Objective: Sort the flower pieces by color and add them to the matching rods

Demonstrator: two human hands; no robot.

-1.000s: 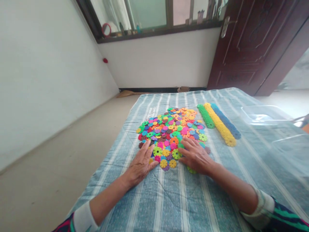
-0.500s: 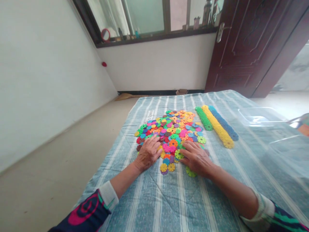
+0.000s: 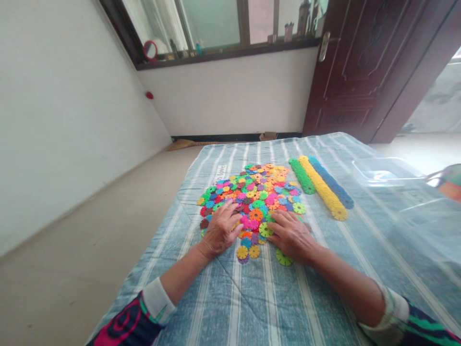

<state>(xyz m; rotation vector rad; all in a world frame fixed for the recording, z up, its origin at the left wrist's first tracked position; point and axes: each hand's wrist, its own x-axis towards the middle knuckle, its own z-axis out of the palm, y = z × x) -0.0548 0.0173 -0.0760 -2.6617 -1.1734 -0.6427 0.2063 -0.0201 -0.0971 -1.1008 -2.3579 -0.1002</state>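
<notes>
A pile of notched plastic discs in many colours (image 3: 255, 215) is spread over the striped cloth (image 3: 248, 293). My left hand (image 3: 222, 227) lies on the pile's near left side, fingers stretched forward over the discs. On the near right side rests my right hand (image 3: 291, 234), its fingers extended across the discs beside a lime green disc (image 3: 265, 229). Neither hand shows a disc gripped in it, though the undersides of both are hidden. Another lime disc (image 3: 284, 257) lies by my right wrist, and two yellow discs (image 3: 242, 252) sit at the pile's near edge.
Right of the pile lie overlapping rows of discs: green (image 3: 301, 176), yellow (image 3: 321, 188) and blue (image 3: 331, 182). Farther right stand a clear plastic container (image 3: 387, 180) and another clear plastic piece (image 3: 428, 226). A wall, a window ledge and a dark red door (image 3: 360, 72) are beyond.
The view has shifted slightly. My left hand has shifted a little on the discs; my right hand stays almost in place.
</notes>
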